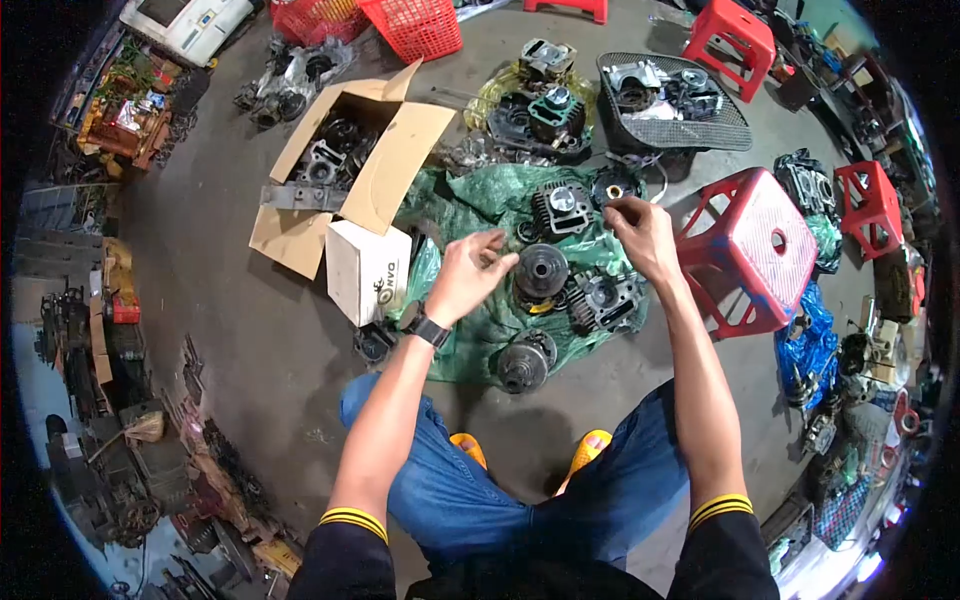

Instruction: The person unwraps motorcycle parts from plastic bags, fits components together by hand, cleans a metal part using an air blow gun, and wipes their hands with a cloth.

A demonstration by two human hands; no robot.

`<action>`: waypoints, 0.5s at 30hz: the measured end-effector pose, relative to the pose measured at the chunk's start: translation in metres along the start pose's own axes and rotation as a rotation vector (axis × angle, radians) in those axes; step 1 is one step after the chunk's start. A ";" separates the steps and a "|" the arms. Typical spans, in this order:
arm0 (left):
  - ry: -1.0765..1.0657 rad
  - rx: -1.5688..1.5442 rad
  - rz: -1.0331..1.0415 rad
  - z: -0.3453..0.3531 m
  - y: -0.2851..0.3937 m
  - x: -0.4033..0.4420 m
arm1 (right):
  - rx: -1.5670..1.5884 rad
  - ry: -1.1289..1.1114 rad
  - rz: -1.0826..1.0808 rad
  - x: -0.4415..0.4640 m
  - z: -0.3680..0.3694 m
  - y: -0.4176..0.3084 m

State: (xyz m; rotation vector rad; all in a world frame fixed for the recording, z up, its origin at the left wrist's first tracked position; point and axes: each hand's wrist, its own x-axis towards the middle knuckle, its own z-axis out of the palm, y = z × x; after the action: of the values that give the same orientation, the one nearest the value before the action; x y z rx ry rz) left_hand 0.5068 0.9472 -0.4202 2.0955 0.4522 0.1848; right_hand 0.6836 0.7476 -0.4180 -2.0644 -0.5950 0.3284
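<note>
My left hand (468, 275) is over the green plastic sheet (468, 335), thumb and fingers apart, just left of a round dark metal clutch-like part (541, 271). Nothing shows between its fingers. My right hand (645, 238) has its fingertips drawn together, just below a dark round part with a brass-coloured centre (614, 190); whatever the fingertips may hold is hidden. Between the hands lies a finned engine cylinder (563, 208). Below it are a metal engine casting (606, 300) and, nearest my feet, another round geared part (525, 363).
An open cardboard box (405, 150) of metal parts and a small white box (350, 270) stand to the left. A black mesh basket (690, 133) of parts sits behind on the right. Close on the right is a red plastic stool (770, 245). More engine parts (555, 112) lie farther back.
</note>
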 end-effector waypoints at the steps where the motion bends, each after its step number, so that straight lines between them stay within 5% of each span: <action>1: 0.000 0.034 0.009 -0.004 -0.001 -0.001 | -0.004 -0.009 0.007 -0.004 0.005 -0.002; 10: -0.011 0.021 0.086 -0.020 0.003 0.006 | -0.316 -0.310 -0.177 -0.043 0.074 -0.003; 15: 0.008 0.012 0.087 -0.023 -0.007 0.011 | -0.706 -0.907 -0.307 -0.113 0.137 0.020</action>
State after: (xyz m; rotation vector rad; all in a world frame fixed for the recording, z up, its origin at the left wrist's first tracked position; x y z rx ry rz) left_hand 0.5084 0.9727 -0.4146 2.1285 0.3676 0.2423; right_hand 0.5317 0.7763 -0.5075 -2.3521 -1.7525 0.9985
